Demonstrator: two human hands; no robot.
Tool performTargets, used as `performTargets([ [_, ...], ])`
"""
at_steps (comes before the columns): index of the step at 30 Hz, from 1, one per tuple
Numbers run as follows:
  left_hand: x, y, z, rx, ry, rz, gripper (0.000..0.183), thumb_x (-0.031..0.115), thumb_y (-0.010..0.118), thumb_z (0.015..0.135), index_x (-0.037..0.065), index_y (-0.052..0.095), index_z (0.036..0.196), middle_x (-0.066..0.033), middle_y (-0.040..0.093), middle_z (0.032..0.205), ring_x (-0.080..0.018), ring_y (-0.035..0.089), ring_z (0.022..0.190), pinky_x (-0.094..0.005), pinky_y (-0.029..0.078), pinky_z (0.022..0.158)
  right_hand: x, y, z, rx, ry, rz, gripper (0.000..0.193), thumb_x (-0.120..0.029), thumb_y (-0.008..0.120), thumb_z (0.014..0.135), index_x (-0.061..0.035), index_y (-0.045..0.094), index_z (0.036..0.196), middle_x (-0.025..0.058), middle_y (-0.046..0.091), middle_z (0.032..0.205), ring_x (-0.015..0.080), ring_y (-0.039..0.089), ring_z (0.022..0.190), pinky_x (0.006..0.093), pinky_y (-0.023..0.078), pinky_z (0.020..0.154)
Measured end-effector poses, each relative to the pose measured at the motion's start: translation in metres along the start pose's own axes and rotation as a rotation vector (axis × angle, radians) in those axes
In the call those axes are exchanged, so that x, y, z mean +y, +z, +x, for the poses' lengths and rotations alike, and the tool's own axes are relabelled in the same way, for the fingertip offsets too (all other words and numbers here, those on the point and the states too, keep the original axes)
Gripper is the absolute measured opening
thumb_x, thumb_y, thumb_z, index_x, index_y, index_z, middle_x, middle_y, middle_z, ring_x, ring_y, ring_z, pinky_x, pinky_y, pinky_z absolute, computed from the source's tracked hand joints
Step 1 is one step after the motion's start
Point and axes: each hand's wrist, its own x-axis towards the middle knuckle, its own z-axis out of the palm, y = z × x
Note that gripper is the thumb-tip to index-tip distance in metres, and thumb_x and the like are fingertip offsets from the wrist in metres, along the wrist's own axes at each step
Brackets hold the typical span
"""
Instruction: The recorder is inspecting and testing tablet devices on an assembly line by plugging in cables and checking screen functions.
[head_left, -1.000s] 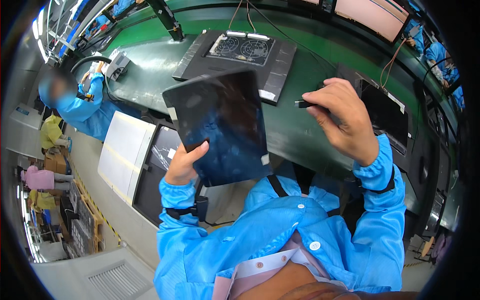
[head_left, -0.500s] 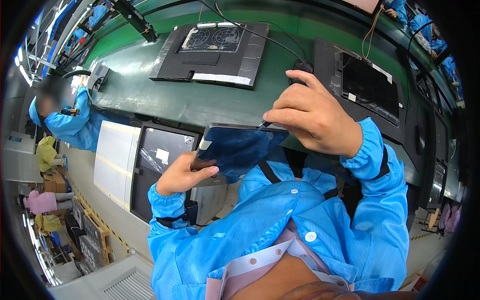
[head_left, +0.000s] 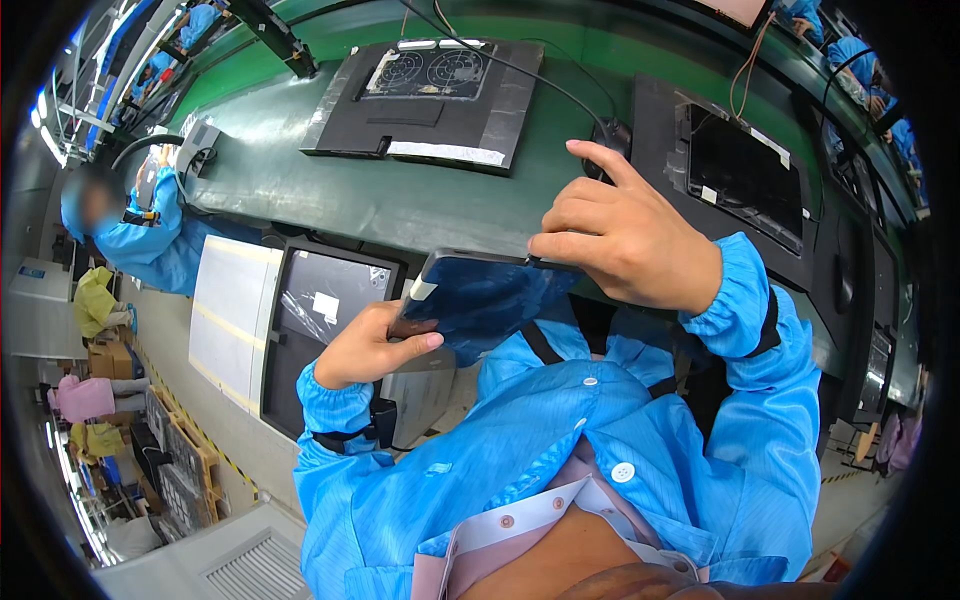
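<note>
Head view: I see one dark tablet [head_left: 495, 308] in the middle, held up in the air at the near side of the green bench [head_left: 250, 190]. The left hand [head_left: 362, 350] grips it by its left side, with the thumb on the glass. One white tag [head_left: 421, 289] sits at that side too. The right hand [head_left: 630, 235] pinches one black plug [head_left: 542, 264] at the tablet's far edge, and one finger sticks out.

A second ago, plug and tablet were well apart. Half a second ago, the plug's thin tip showed right at the edge. Now I can't see the tip. I think it has gone in, so the two may be joined, but the fingers hide the spot.

Going outward, I count two big black things on the bench: one far board with two rings [head_left: 420, 112], and one right board [head_left: 662, 140] with one dark screen [head_left: 745, 180] on it. To the left are one white panel [head_left: 232, 320] and one black frame [head_left: 300, 378]. Farther left, I count one co-worker in blue [head_left: 150, 250], two people in yellow [head_left: 95, 300] and one person in pink [head_left: 85, 397].
</note>
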Motion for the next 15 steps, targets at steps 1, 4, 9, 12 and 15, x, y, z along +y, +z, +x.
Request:
performTargets([
  [1,0.001,0.0,0.0,-0.001,-0.002,-0.002,0.044,0.015,0.073,0.094,-0.006,0.058,0.129,-0.0148,0.07,0.114,-0.0197,0.066,0.106,-0.0337,0.053,0.094,0.0,-0.001,0.001,-0.02,-0.021,-0.015,0.028,-0.001,0.069,0.075,-0.0119,0.067,0.101,0.0014,0.061,0.089,0.0207,0.062,0.092,0.0554,0.033,0.115],
  [4,0.004,0.002,0.0,-0.014,-0.054,0.036,0.043,0.016,0.073,0.094,-0.006,0.058,0.128,-0.0145,0.069,0.112,-0.0192,0.066,0.106,-0.0335,0.054,0.093,0.001,-0.001,0.006,-0.068,-0.06,-0.042,0.025,-0.001,0.067,0.076,-0.0115,0.067,0.099,0.0007,0.06,0.085,0.0199,0.062,0.091,0.0557,0.031,0.117],
  [9,-0.003,0.007,0.006,0.028,-0.002,-0.063,0.04,0.017,0.072,0.095,-0.008,0.06,0.124,-0.0147,0.071,0.109,-0.0175,0.066,0.101,-0.0327,0.054,0.088,0.004,-0.001,0.007,-0.126,-0.069,-0.082,0.024,-0.001,0.065,0.077,-0.0104,0.068,0.099,0.0006,0.059,0.082,0.0195,0.062,0.09,0.0558,0.029,0.119],
  [12,-0.007,0.01,0.01,0.051,0.028,-0.063,0.038,0.017,0.072,0.094,-0.008,0.062,0.121,-0.0143,0.072,0.108,-0.0168,0.066,0.1,-0.0328,0.054,0.087,0.008,0.002,0.007,-0.114,-0.072,-0.051,0.032,0.003,0.069,0.071,-0.009,0.068,0.101,0.0012,0.064,0.087,0.0193,0.064,0.089,0.0614,0.03,0.117],
  [15,-0.004,0.012,0.014,0.04,-0.05,-0.076,0.037,0.018,0.073,0.094,-0.008,0.064,0.119,-0.0143,0.072,0.107,-0.0165,0.066,0.099,-0.0333,0.054,0.087,0.009,0.005,0.008,-0.097,-0.056,-0.016,0.029,0.002,0.07,0.072,-0.0084,0.067,0.099,0.0028,0.063,0.086,0.0218,0.064,0.088,0.0617,0.029,0.117],
])
